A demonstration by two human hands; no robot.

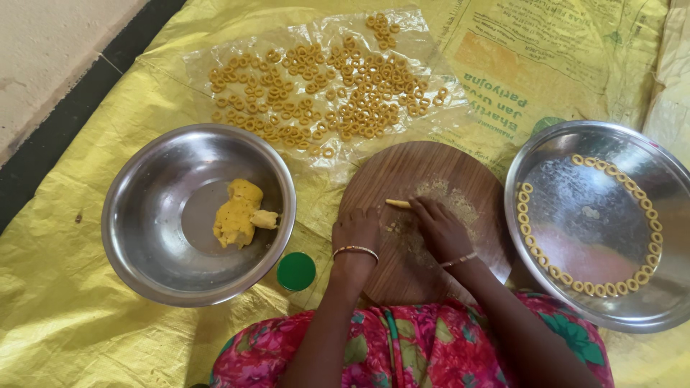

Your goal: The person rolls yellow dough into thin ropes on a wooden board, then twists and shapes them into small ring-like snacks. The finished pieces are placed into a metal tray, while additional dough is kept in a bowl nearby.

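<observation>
A round wooden board (pixel 402 172) lies in front of me on a yellow sheet. My right hand (pixel 440 226) presses flat on a thin yellow dough strip (pixel 397 204), whose end sticks out to the left of my fingers. My left hand (pixel 357 228) rests curled on the board's left side, touching the wood and holding nothing I can see. Crumbs of dough dust the board around both hands.
A steel bowl (pixel 136 215) at left holds a yellow dough lump (pixel 238 213). A steel plate (pixel 575 144) at right has several dough rings (pixel 525 215) along its rim. Many rings lie on a clear plastic sheet (pixel 208 65) beyond the board. A green lid (pixel 296 271) sits by the bowl.
</observation>
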